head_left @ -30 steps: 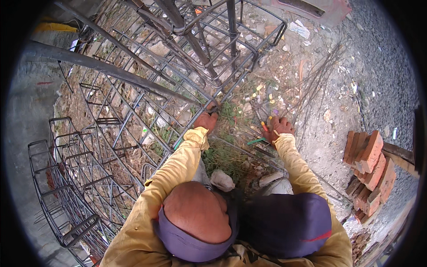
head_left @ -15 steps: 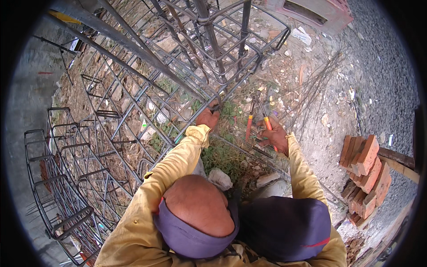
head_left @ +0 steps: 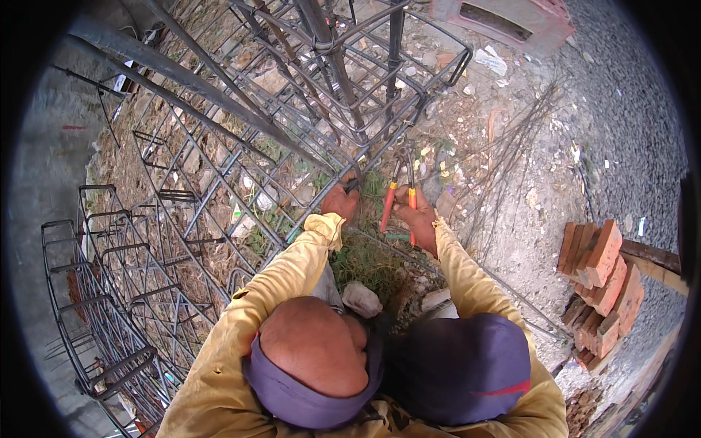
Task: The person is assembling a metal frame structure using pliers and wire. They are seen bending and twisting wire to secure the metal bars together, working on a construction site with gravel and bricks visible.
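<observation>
My left hand [head_left: 341, 204] is closed at the lower corner of a rebar cage [head_left: 303, 155], against its bars. A dark thing shows at its fingertips, too small to make out. My right hand [head_left: 419, 219] is closed around a pair of pincers [head_left: 412, 197] with red-orange and yellow handles. The second handle stands a little apart to the left, and the metal jaws point away from me, just right of the cage's edge bar. A short gap separates the pincers from my left hand.
Upright bars [head_left: 339, 73] rise from the cage, and long slanting bars cross the upper left. Bent stirrups [head_left: 102, 306] are stacked at left. Thin wires [head_left: 515, 139] lie on the rubble ground at right, near stacked bricks [head_left: 602, 285]. A pinkish crate [head_left: 504, 25] stands at the far right.
My right hand has moved left with the pincers, closer to my left hand, and the handles have drawn somewhat nearer together. My left hand has stayed almost in place at the cage corner.
</observation>
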